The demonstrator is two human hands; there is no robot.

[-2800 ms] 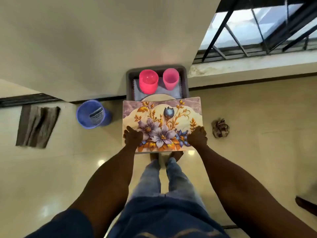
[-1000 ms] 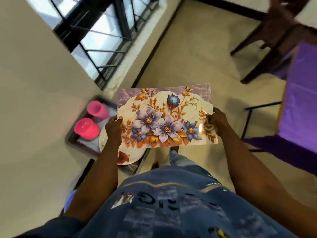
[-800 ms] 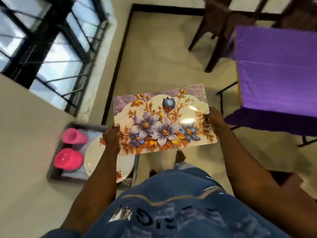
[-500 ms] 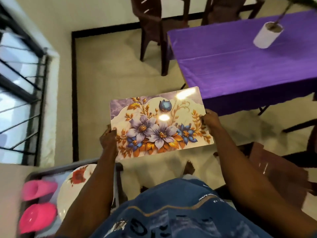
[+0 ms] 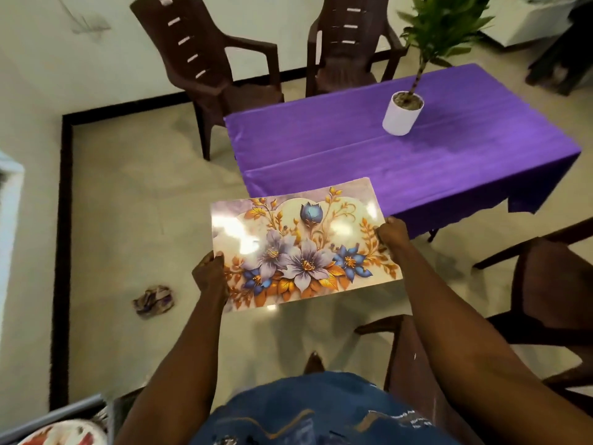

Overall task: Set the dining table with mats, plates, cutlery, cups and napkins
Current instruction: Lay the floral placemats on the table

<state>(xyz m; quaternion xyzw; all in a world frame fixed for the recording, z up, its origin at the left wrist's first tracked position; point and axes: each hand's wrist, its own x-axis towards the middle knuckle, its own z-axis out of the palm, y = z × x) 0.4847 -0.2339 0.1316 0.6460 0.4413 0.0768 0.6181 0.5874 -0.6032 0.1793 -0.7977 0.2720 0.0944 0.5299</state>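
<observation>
I hold a glossy floral place mat (image 5: 301, 242) flat in front of me, above the floor. My left hand (image 5: 210, 274) grips its near left edge and my right hand (image 5: 392, 234) grips its right edge. Beyond the mat stands the dining table (image 5: 369, 155) under a purple cloth, with its near edge just past the mat's far corner. At the bottom left corner, a floral plate (image 5: 64, 436) lies in a grey tray (image 5: 54, 412), mostly cut off by the frame.
A white pot with a green plant (image 5: 402, 114) stands on the table's far side. Two brown plastic chairs (image 5: 221, 65) stand behind the table, and other brown chairs (image 5: 552, 284) are close on my right. A crumpled cloth (image 5: 154, 300) lies on the floor.
I have turned from the tray on the floor toward the dining table, carrying the mat. The tray with pink cups has slid out of view at the lower left; the table now fills the view ahead.
</observation>
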